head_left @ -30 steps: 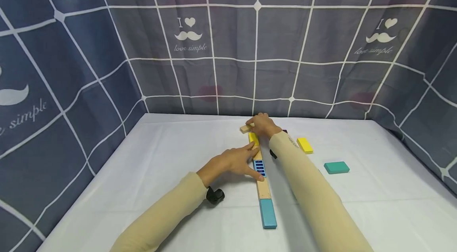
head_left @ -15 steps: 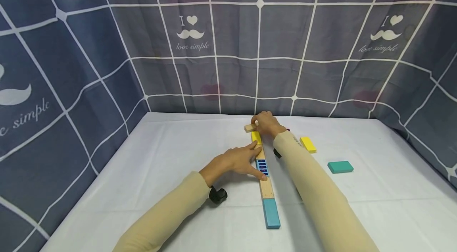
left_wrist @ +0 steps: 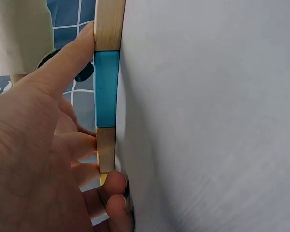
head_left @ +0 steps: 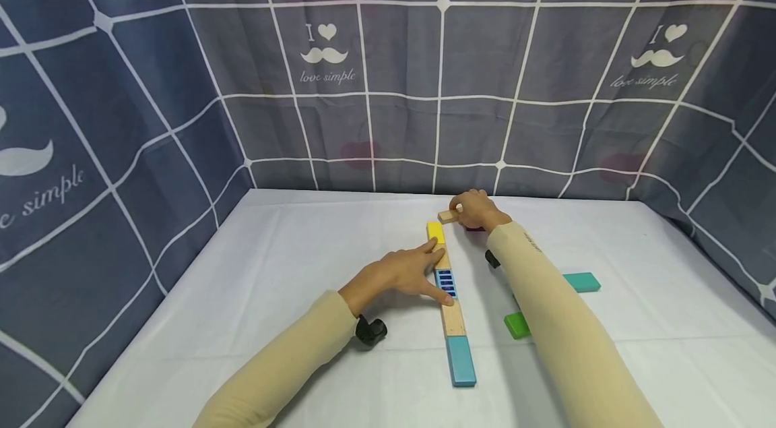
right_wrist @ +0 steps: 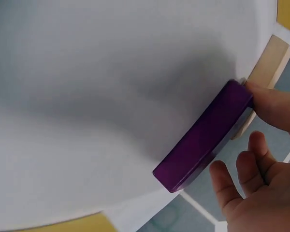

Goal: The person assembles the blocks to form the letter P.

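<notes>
A line of blocks runs away from me: a blue block nearest, bare wood, a block with a printed blue face, bare wood again, and a yellow block at the far end. My left hand rests spread on this row from the left; the left wrist view has its fingers along the blocks' edge. Beyond the yellow end, my right hand pinches a plain wooden block. In the right wrist view a purple block has one end right at the thumb, overlapping the wooden block.
To the right lie a teal block and a green block, both partly hidden by the right sleeve. A white cloth covers the table. Grey checked curtain hangs behind and at the sides.
My right hand has moved right with the wooden block, away from above the row's yellow end. Its sleeve now hides the loose yellow block, and a green one shows. My left hand stays put.
</notes>
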Action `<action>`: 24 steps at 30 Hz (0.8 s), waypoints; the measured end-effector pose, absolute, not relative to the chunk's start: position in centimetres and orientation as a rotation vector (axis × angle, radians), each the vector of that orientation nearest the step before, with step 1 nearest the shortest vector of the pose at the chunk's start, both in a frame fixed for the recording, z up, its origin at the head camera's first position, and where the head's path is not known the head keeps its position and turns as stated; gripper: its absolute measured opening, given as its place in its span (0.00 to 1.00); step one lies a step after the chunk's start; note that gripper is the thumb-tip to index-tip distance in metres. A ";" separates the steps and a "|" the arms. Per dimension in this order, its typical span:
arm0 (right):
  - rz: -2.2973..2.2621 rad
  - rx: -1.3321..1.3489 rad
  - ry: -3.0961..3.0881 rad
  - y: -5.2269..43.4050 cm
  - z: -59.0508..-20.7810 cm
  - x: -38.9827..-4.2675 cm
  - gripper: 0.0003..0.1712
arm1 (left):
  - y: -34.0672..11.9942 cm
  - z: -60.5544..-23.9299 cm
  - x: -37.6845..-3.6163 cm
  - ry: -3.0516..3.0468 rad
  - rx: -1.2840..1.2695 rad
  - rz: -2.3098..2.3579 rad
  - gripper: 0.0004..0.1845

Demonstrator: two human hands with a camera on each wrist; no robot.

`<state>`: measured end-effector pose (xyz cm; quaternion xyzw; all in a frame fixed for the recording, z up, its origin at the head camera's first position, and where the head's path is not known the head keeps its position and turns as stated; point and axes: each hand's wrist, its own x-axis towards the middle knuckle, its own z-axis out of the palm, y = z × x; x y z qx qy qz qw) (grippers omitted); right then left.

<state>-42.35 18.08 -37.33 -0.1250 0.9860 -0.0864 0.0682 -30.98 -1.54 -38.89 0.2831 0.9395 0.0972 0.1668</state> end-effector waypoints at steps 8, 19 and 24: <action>-0.305 -0.361 2.940 18.6 -37.1 -41.9 0.20 | -1.6 -38.9 -31.3 2.662 0.796 0.286 0.59; -0.252 -0.461 2.897 18.6 -36.5 -42.0 0.21 | -1.6 -38.8 -31.3 2.662 0.781 0.290 0.60; -0.287 -0.428 2.882 18.7 -36.6 -42.0 0.22 | -1.6 -38.9 -31.3 2.660 0.774 0.300 0.60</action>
